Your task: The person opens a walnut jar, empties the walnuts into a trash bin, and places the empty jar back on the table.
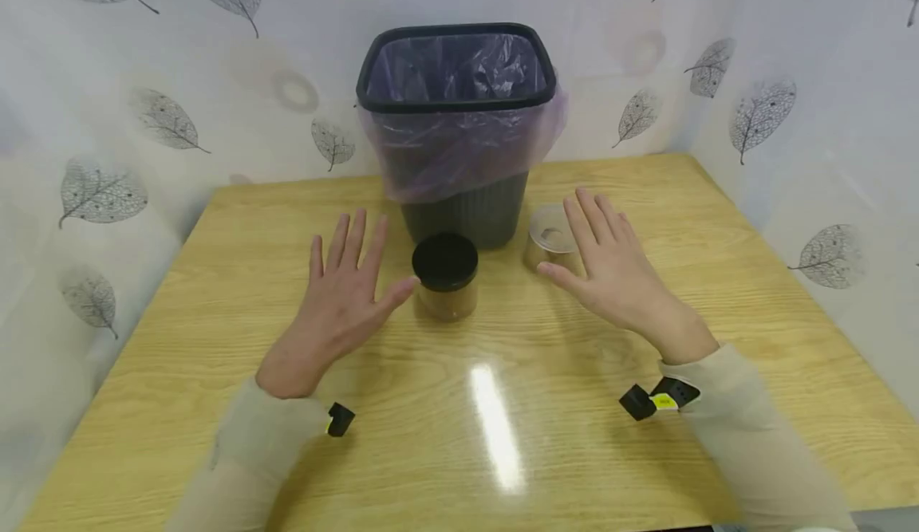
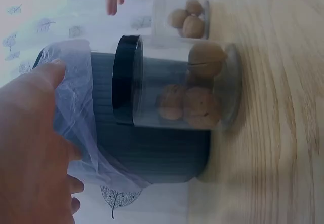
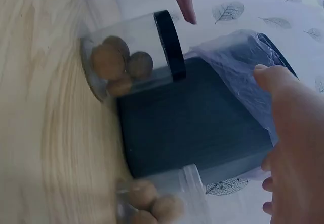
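Note:
My left hand (image 1: 342, 297) is held with straight, spread fingers over the table, its thumb tip overlapping the edge of a jar with a black lid (image 1: 445, 262) in the head view. That clear jar (image 2: 167, 49) stands upright with several walnuts (image 2: 202, 105) inside. My right hand (image 1: 617, 273) also has its fingers extended, palm down, and partly covers a second clear jar (image 1: 549, 233) with a pale translucent top. Round brown walnuts (image 3: 167, 208) show inside this one in the right wrist view. Neither hand holds anything.
A dark trash bin (image 1: 467, 217) lined with a thin purplish bag (image 1: 459, 157) stands behind the jars. All sit on a wood-grain table (image 1: 402, 444). A leaf-patterned covering (image 1: 273, 117) rises behind and along both sides.

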Demonstrator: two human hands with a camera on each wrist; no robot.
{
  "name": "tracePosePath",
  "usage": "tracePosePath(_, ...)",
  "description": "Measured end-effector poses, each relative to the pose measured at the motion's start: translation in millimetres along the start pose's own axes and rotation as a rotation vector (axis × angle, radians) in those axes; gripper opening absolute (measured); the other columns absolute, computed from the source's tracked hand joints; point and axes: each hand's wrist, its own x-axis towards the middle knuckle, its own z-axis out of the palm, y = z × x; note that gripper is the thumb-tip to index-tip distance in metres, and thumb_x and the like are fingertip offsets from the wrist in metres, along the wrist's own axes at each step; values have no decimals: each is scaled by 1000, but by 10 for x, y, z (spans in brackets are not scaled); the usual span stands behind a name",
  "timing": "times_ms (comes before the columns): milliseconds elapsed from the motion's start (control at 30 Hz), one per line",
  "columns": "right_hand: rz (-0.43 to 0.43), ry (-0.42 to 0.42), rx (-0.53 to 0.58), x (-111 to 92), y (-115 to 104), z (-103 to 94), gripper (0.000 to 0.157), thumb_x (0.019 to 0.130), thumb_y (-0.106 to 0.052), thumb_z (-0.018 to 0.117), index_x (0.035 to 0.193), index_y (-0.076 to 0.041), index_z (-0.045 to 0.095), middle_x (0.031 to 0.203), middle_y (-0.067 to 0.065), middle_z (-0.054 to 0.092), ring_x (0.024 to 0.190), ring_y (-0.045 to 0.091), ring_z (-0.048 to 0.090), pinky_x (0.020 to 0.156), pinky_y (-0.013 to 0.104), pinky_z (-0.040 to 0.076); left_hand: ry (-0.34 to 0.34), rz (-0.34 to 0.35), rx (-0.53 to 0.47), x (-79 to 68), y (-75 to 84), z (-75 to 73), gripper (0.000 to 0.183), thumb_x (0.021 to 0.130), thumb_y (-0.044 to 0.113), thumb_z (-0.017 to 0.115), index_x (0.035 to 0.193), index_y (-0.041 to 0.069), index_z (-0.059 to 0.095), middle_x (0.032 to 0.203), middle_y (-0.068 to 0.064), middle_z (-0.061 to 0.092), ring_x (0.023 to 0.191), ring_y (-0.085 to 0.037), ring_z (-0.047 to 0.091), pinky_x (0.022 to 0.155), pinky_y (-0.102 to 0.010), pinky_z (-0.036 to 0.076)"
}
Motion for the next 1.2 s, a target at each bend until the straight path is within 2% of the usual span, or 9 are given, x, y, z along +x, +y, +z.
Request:
tracePosePath(233,-117,59,32,4,-121,226,94,95,-58,52,160,-9,5,168,11,4,155,35,-1,124,56,5,-45,25,-10,67,131,118,89,95,71,35,161,23,0,167,-9,-11,155,-31,-10,121,-62,-3)
tracePosePath(400,-163,57,43,3,-204,350,95,94,-57,54,160,-7,9,167,13,9,154,37,5,124,54,8,-72,51,-31,111,234,193,89,95,72,34,161,25,-1,168,-10,-8,155,-30,-11,122,-60,-3)
tracePosePath(500,-180,57,72,14,-245,415,94,93,-57,55,160,-6,12,167,13,12,154,38,8,124,54,10,-63,67,-37,130,273,220,88,95,71,36,161,23,1,168,-13,-3,155,-32,-6,122,-60,0)
tracePosePath(767,-169,29,161,80,-371,559,93,93,-58,56,161,-12,11,166,12,15,155,33,8,122,56,16,-44,126,-13,267,389,277,85,99,63,40,161,13,10,166,-19,11,153,-37,11,123,-56,16)
tracePosePath(967,-176,9,247,129,-483,638,94,92,-52,61,160,-10,12,165,13,17,154,34,12,120,57,24,-59,118,-21,309,464,341,84,99,59,43,159,8,15,162,-23,19,147,-41,26,120,-54,26)
tracePosePath(1200,-110,-69,370,224,-542,744,93,92,-54,61,159,-7,16,164,16,20,152,33,19,119,56,28,8,129,-72,346,492,377,88,96,55,55,157,3,21,157,-26,28,140,-43,35,115,-53,35)
